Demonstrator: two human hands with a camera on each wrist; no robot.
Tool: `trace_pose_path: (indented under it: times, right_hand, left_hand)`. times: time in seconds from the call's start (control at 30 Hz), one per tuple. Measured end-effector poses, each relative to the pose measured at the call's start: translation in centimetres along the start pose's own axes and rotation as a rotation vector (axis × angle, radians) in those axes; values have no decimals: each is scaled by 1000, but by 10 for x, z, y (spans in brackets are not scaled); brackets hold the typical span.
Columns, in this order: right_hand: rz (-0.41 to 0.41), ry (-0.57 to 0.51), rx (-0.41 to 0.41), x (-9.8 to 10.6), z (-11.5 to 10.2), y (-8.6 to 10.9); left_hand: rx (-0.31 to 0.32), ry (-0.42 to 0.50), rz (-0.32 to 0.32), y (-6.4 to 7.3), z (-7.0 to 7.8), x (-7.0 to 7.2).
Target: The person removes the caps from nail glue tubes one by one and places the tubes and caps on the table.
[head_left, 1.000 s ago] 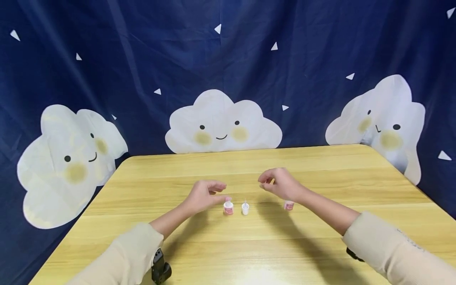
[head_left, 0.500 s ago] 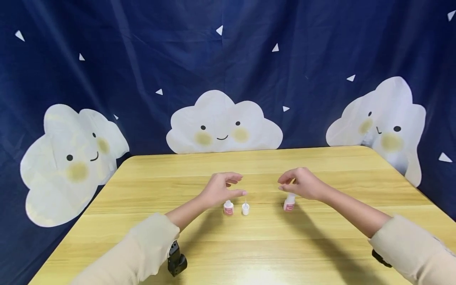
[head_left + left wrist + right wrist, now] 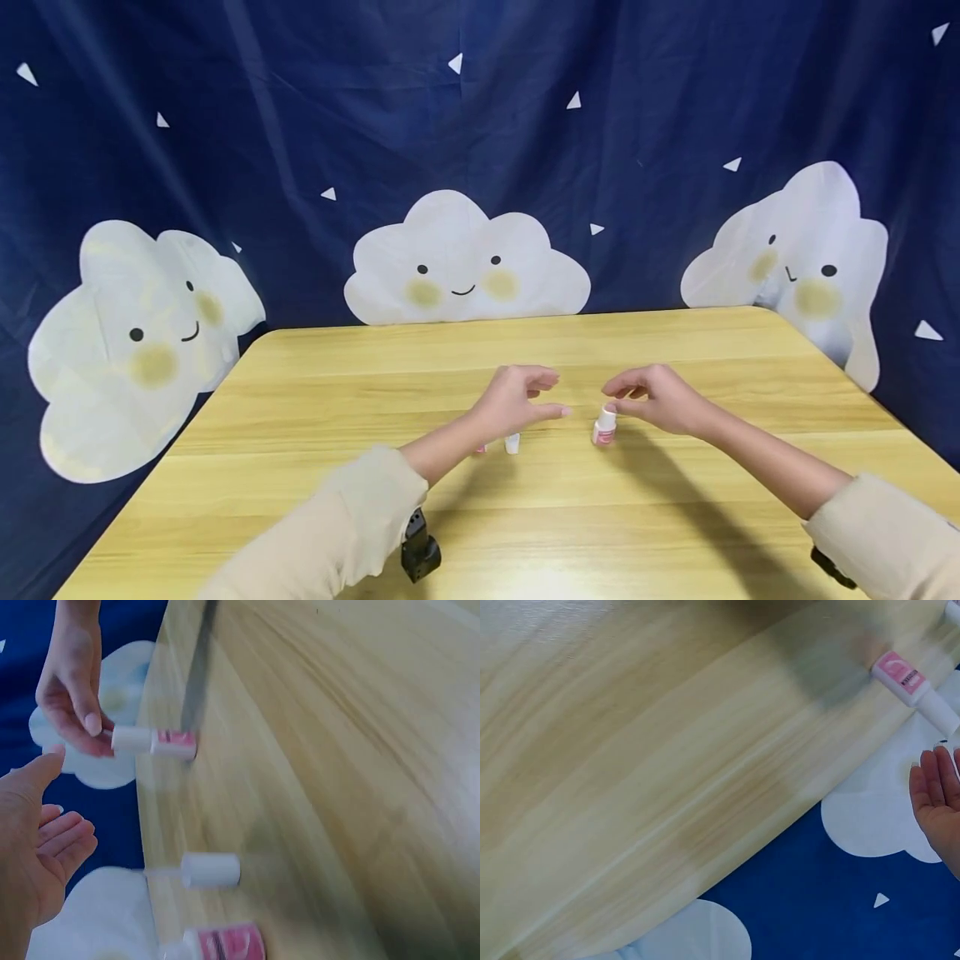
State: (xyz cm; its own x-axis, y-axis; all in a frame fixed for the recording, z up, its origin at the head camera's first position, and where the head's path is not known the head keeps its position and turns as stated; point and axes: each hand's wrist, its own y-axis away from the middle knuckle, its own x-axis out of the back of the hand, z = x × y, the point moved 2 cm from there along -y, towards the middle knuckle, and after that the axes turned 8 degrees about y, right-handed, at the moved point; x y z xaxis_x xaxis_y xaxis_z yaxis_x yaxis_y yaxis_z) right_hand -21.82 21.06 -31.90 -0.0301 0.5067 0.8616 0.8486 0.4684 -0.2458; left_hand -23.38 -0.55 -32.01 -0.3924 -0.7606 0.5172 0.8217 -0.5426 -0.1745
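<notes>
A tiny pink-labelled bottle with a white cap (image 3: 604,426) stands mid-table on the pale wooden table (image 3: 675,517). The right hand (image 3: 660,398) pinches its cap. It looks light, rigid and easily tipped. The left hand (image 3: 517,398) hovers nearby, fingers relaxed, empty.

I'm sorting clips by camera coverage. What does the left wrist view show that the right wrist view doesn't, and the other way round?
Only the left wrist view shows the right hand pinching the white cap of the small pink-labelled bottle, plus a loose white cap with a thin brush standing on the table and a second pink-labelled bottle beside it. Only the right wrist view shows a long bare stretch of the table's near edge. Both show the open left hand, the capped bottle, the light wooden table and the blue cloud backdrop.
</notes>
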Motion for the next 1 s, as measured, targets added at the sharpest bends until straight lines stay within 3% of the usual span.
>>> trace_pose_path:
  times: [0.4, 0.6, 0.8, 1.0]
  right_hand:
    - [56, -1, -44, -8, 13, 10]
    - [57, -39, -62, -13, 12, 8]
    - [46, -53, -91, -15, 9, 6]
    - [49, -42, -88, -15, 9, 7]
  left_hand:
    - [29, -91, 15, -3, 0, -49]
    - [69, -26, 48, 1, -9, -63]
    - [81, -13, 124, 0, -19, -77]
    - [62, 10, 156, -4, -25, -87]
